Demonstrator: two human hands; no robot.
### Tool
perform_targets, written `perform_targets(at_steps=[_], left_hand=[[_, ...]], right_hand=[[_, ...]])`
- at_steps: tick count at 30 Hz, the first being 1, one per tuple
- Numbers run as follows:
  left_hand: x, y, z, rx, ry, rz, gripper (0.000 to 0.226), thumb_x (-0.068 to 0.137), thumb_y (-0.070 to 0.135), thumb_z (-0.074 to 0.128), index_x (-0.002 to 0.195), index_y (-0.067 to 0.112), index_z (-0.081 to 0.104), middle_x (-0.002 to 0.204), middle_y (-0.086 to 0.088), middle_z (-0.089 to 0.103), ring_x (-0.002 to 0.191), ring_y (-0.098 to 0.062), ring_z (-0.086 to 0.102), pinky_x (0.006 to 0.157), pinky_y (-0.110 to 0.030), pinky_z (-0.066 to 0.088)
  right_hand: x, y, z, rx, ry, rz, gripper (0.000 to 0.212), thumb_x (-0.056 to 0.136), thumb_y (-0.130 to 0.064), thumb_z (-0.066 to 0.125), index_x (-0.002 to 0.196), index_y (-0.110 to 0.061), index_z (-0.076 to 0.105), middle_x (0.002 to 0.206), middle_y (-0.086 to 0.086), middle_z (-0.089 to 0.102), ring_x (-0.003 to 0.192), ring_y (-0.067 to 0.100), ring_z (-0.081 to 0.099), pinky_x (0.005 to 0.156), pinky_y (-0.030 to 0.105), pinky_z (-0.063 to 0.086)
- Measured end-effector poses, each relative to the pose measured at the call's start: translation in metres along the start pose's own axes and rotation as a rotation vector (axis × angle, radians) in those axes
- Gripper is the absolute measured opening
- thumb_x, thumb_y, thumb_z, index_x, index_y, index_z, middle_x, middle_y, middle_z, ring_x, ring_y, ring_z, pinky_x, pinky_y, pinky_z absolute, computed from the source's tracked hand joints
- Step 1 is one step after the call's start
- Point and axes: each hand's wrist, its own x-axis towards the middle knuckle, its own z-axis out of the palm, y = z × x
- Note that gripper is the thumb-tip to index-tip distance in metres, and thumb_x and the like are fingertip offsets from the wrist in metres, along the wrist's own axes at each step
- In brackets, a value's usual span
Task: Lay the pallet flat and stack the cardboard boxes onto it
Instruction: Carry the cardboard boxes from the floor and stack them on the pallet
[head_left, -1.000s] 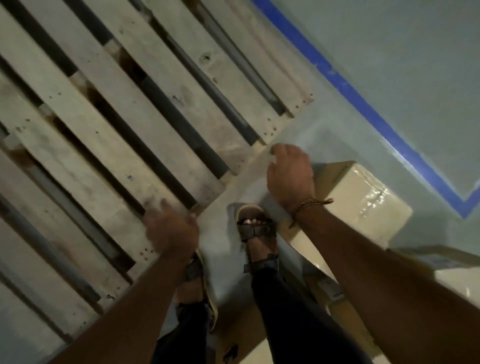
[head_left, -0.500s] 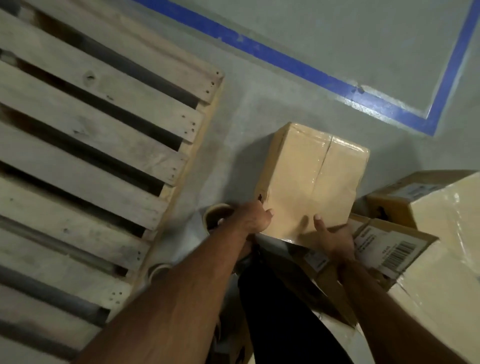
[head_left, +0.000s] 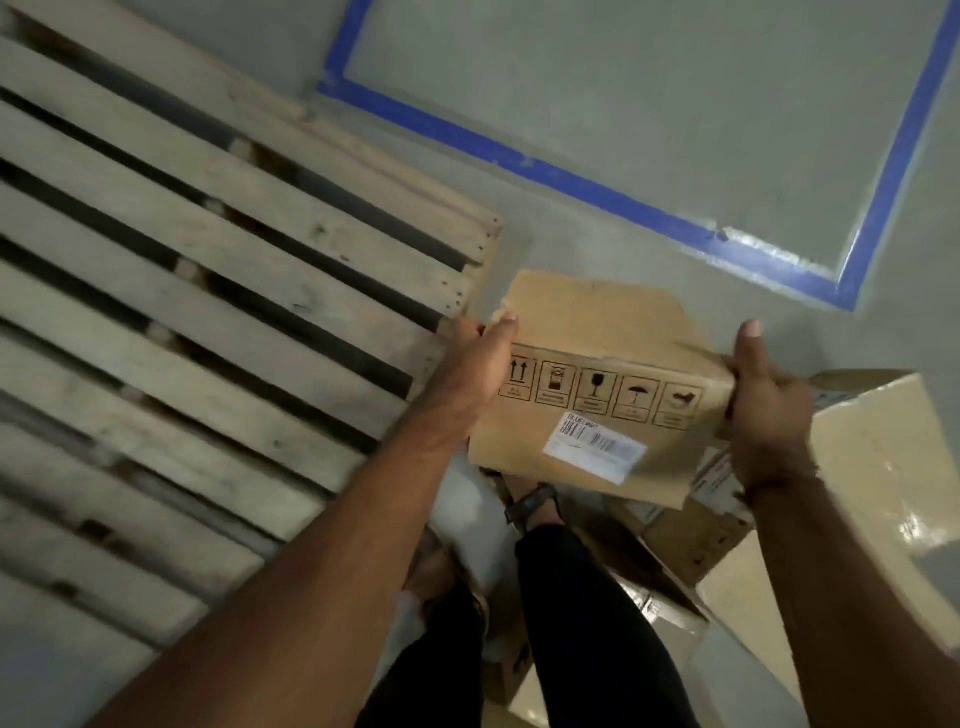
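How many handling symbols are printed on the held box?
5, in one row across the cardboard box side facing the camera, above its barcode label, between the left hand and right hand.

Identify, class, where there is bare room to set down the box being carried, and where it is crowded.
The pallet slats left of the held box are bare. The grey floor between the pallet's corner and the blue tape is also bare. It is crowded lower right: other boxes lie piled beside the person's legs. Both the left hand and the right hand grip the box.
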Motion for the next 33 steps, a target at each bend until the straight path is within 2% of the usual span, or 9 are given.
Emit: perform_targets(at_steps=[4, 7, 11, 17, 20, 26, 28, 31, 33], left_hand=[[-0.093, 0.047, -0.059, 0.108, 0.118, -0.005, 0.054, 0.102, 0.058, 0.041, 0.136, 0.017, 0.051, 0.102, -0.006, 0.075, 0.09, -0.022, 0.073, 0.069, -0.037, 0.057], [-0.171, 0.079, -0.111, 0.122, 0.253, -0.011, 0.051, 0.104, 0.058, 0.039, 0.134, 0.019, 0.052, 0.101, -0.005, 0.072, 0.092, -0.022, 0.07, 0.075, -0.039, 0.056], [-0.272, 0.115, -0.182, 0.085, 0.388, 0.039, 0.069, 0.093, 0.067, 0.039, 0.136, 0.017, 0.057, 0.11, -0.005, 0.073, 0.104, -0.027, 0.068, 0.098, -0.054, 0.055], [-0.401, 0.128, -0.251, 0.027, 0.572, 0.052, 0.056, 0.097, 0.063, 0.043, 0.108, 0.014, 0.069, 0.096, -0.001, 0.075, 0.092, -0.022, 0.069, 0.077, -0.037, 0.049], [-0.461, 0.126, -0.277, -0.076, 0.622, 0.029, 0.053, 0.1, 0.06, 0.044, 0.103, 0.016, 0.073, 0.094, -0.002, 0.078, 0.093, -0.024, 0.072, 0.091, -0.048, 0.056], [-0.55, 0.1, -0.325, -0.678, 0.469, -0.074, 0.047, 0.092, 0.03, 0.055, 0.132, 0.007, 0.06, 0.098, -0.012, 0.07, 0.094, -0.032, 0.069, 0.077, -0.047, 0.058], [-0.57, 0.074, -0.34, -0.896, 0.442, -0.013, 0.071, 0.097, 0.05, 0.053, 0.156, 0.011, 0.045, 0.107, -0.013, 0.065, 0.102, -0.037, 0.069, 0.075, -0.048, 0.057], [-0.591, 0.031, -0.36, -1.222, 0.436, 0.096, 0.126, 0.072, 0.104, 0.038, 0.17, 0.028, 0.017, 0.16, -0.025, 0.046, 0.147, -0.049, 0.044, 0.108, -0.084, 0.034], [-0.607, 0.008, -0.37, -1.337, 0.373, 0.116, 0.146, 0.049, 0.114, 0.037, 0.167, 0.03, 0.03, 0.16, -0.026, 0.048, 0.145, -0.052, 0.046, 0.109, -0.087, 0.028]], right_hand=[[-0.061, -0.098, -0.003, 0.097, -0.326, 0.22, 0.116, 0.067, -0.101, 0.055, 0.142, -0.013, 0.066, 0.13, 0.002, 0.069, 0.124, 0.034, 0.069, 0.11, 0.05, 0.05], [-0.123, -0.159, -0.004, 0.237, -0.655, 0.403, 0.088, 0.091, -0.086, 0.044, 0.122, -0.012, 0.08, 0.129, 0.022, 0.075, 0.119, 0.044, 0.072, 0.1, 0.055, 0.055], [-0.184, -0.221, -0.005, 0.278, -0.675, 0.484, 0.099, 0.084, -0.094, 0.043, 0.137, -0.015, 0.072, 0.134, 0.021, 0.072, 0.121, 0.047, 0.07, 0.099, 0.061, 0.056], [-0.289, -0.317, -0.009, 0.025, -0.918, 0.463, 0.09, 0.081, -0.091, 0.053, 0.121, -0.014, 0.079, 0.12, 0.018, 0.079, 0.112, 0.041, 0.075, 0.098, 0.057, 0.059], [-0.333, -0.357, -0.003, -0.046, -1.049, 0.421, 0.078, 0.084, -0.084, 0.06, 0.105, -0.012, 0.081, 0.115, 0.018, 0.08, 0.104, 0.037, 0.077, 0.087, 0.054, 0.064], [-0.379, -0.405, 0.022, -0.395, -1.361, 0.205, 0.078, 0.056, -0.066, 0.092, 0.121, -0.03, 0.071, 0.12, 0.01, 0.051, 0.111, 0.031, 0.048, 0.112, 0.055, 0.04], [-0.393, -0.408, 0.024, -0.433, -1.533, -0.015, 0.077, 0.069, -0.04, 0.091, 0.14, -0.024, 0.066, 0.123, 0.015, 0.062, 0.113, 0.033, 0.056, 0.11, 0.062, 0.048], [-0.424, -0.392, 0.027, -0.514, -1.593, -0.485, 0.068, 0.081, 0.014, 0.067, 0.142, -0.016, 0.061, 0.111, 0.007, 0.078, 0.107, 0.034, 0.069, 0.086, 0.043, 0.062], [-0.456, -0.375, 0.033, -0.473, -1.5, -0.699, 0.06, 0.086, 0.022, 0.063, 0.13, -0.017, 0.067, 0.112, -0.002, 0.08, 0.115, 0.03, 0.072, 0.084, 0.037, 0.064]])
